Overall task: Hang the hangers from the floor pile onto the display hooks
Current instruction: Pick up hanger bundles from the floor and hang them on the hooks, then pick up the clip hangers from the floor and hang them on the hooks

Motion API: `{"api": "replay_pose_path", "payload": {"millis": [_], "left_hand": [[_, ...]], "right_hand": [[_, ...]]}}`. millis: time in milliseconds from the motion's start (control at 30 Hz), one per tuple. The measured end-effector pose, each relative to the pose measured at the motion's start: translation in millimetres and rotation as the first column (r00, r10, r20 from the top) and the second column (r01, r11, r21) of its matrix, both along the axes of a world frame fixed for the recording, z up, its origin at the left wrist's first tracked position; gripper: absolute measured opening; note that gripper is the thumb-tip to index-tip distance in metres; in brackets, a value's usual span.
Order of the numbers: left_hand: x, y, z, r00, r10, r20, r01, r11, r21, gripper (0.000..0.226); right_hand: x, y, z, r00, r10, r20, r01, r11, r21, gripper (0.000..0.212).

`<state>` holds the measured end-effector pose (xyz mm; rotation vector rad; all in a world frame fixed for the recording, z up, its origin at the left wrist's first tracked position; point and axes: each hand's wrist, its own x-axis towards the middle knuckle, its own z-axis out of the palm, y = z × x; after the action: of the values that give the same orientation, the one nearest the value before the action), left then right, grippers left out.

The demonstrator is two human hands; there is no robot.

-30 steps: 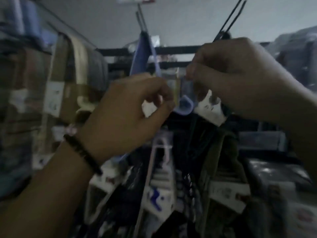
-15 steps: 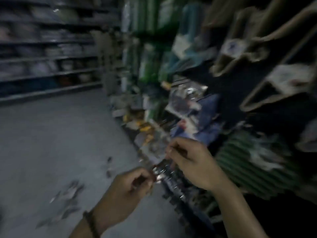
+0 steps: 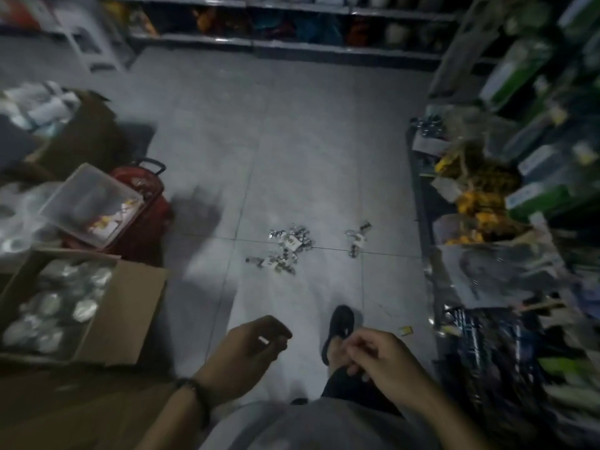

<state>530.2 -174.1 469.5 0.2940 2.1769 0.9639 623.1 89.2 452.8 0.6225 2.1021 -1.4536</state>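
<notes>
Your left hand [image 3: 250,349] is low in view with its fingers curled toward the thumb. A small pale sliver shows at them, but whether it is pinched there cannot be told. Your right hand [image 3: 380,358] is just beside it, apart from it, fingers loosely curled with nothing visible in them. The hangers [image 3: 285,250] lie ahead of you on the grey tiled floor [image 3: 292,141] in 2 scattered groups (the smaller cluster [image 3: 357,237] lies to the right, near the display rack [image 3: 503,287]), well apart from both hands. Your black sandal [image 3: 339,323] shows between the hands and the pile. An open cardboard box [image 3: 130,306] stands at your left.
</notes>
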Motion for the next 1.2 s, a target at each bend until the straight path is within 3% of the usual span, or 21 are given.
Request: {"api": "replay_pose_path", "payload": {"millis": [133,333,533,700,867,1033,1200], "left_hand": [[-71.3,26.3,-16.3,0.998,0.031,0.049,-0.030,0.999,-0.035,0.014],[-199.3,52.2,-29.6,0.993,0.053,0.102,-0.029,0.976,-0.218,0.018],[-302.2,46.0,-62.3,0.981,0.173,0.092,-0.151,0.967,-0.203,0.015],[-384.0,32.6,-130.5,0.964,0.172,0.203,-0.132,0.971,-0.198,0.017],[-481.7,22.2,-269.5,0.942,-0.016,0.336,0.090,0.974,-0.206,0.022],[-567.0,31.7,-468.1,0.898,-0.195,0.395,0.328,0.895,-0.304,0.016],[-612.1,45.1,-653.5,0.921,-0.062,0.386,0.262,0.829,-0.493,0.039]], "right_hand": [[-100.1,23.5,-24.8,0.998,0.067,-0.016,-0.067,0.998,-0.022,0.023],[-275.2,62.8,-57.0,0.975,0.223,-0.007,-0.223,0.975,-0.017,0.013],[-434.8,67.7,-87.7,0.932,0.363,-0.004,-0.362,0.930,0.057,0.012],[-527.4,48.0,-135.4,0.931,0.354,0.093,-0.360,0.931,0.064,0.015],[-580.9,22.6,-258.0,0.916,0.320,0.243,-0.354,0.929,0.109,0.015],[-615.6,-3.0,-445.3,0.884,0.253,0.394,-0.304,0.950,0.072,0.022],[-636.1,-3.4,-672.8,0.764,0.227,0.603,-0.305,0.952,0.028,0.023]]}}
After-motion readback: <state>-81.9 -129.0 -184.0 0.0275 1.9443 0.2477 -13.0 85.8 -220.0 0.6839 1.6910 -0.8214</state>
